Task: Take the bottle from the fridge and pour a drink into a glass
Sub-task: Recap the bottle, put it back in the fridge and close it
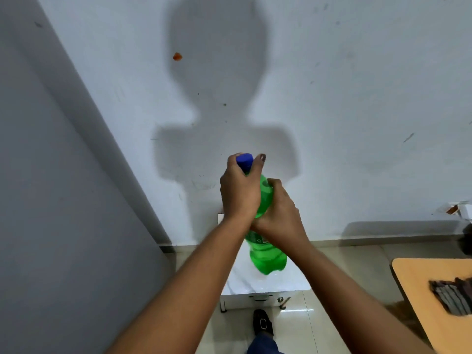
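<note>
A green plastic bottle (267, 259) with a blue cap (244, 160) is held upright in the air in front of me, above a small white table. My left hand (237, 187) is wrapped around the cap and neck. My right hand (277, 210) grips the bottle's middle, covering part of the label. The bottle's lower half shows below my hands and is slightly blurred. No glass is in view.
The low white table (281, 286) stands against the pale wall. A tall grey panel (63, 200) fills the left side. At the right is a wooden table (419, 279) with a dark bundle (452, 296) on it. My shoe (263, 323) rests on the tiled floor.
</note>
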